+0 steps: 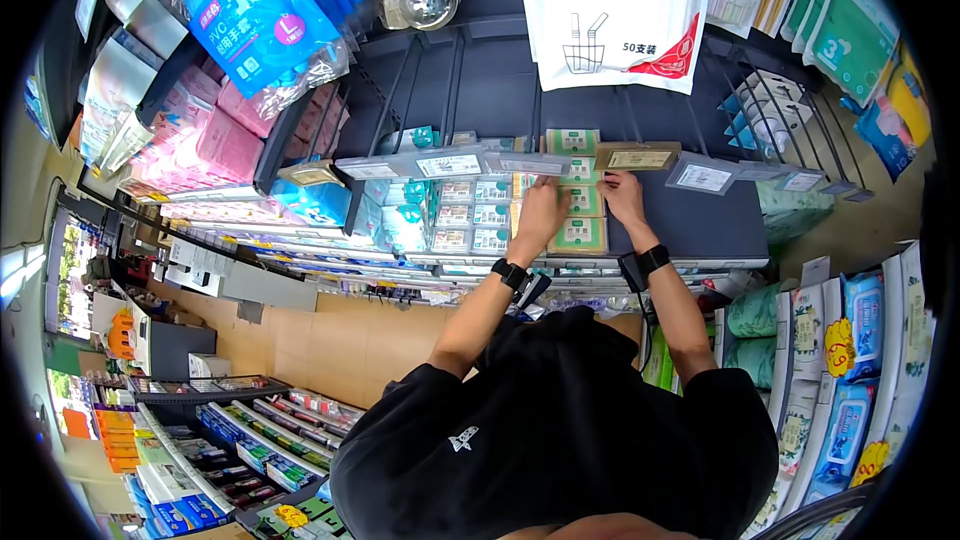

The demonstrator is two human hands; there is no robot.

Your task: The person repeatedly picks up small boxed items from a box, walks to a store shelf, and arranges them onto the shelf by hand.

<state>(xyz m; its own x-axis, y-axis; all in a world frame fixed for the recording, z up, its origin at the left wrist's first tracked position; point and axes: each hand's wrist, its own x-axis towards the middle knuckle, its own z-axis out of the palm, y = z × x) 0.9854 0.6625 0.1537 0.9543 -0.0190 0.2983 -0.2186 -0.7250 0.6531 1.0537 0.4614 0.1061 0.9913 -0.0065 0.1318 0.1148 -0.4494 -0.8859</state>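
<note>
Green-and-cream boxes [578,234] stand in a short row on the dark shelf in front of me. My left hand [543,216] reaches in at the row's left side, its fingers curled against one of the rear boxes and partly hidden under a price tag. On the opposite side, my right hand [624,200] has bent fingertips at the right edge of the same part of the row. Dark bands with watch-like faces circle both wrists. Left of the row are several small white-and-teal packs [491,214].
Hooks with price tags [448,165] jut out just above the hands. A large white bag of straws [612,15] hangs overhead, with a blue glove pack [262,25] to its left. Pink packs [215,140] fill the left shelf; blue wipes packs [840,430] line the right.
</note>
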